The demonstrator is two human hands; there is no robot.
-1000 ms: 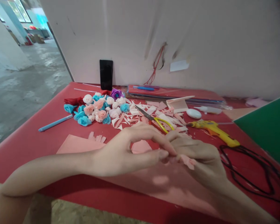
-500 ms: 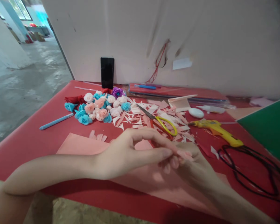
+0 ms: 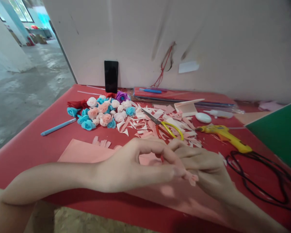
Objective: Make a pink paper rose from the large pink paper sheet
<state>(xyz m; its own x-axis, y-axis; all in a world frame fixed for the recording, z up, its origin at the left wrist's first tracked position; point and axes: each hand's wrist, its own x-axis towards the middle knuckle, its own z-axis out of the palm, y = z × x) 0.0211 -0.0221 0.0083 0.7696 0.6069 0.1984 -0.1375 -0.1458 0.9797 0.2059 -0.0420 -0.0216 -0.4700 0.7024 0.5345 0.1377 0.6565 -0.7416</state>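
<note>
My left hand (image 3: 140,168) reaches in from the left, its thumb and index finger pinched on a small rolled pink paper flower (image 3: 193,178). My right hand (image 3: 206,165) comes from the right with its fingers bent around the same flower; its thumb and fingertips are mostly hidden. Beneath both hands a pink paper sheet (image 3: 82,150) lies on the red table (image 3: 26,158). Beyond the hands, scissors (image 3: 171,129) with yellow and red handles rest on a heap of pink and white paper scraps (image 3: 145,124).
Finished-looking paper roses (image 3: 106,118) cluster at back left, by a blue pen (image 3: 58,127) and an upright phone (image 3: 111,76). At right are a yellow glue gun (image 3: 229,137), its black cord (image 3: 247,181), a white oval object (image 3: 203,117) and a green board (image 3: 278,136).
My right hand has risen and turned, its back and bent fingers now showing beside the left fingertips. The pink paper flower has shifted slightly down.
</note>
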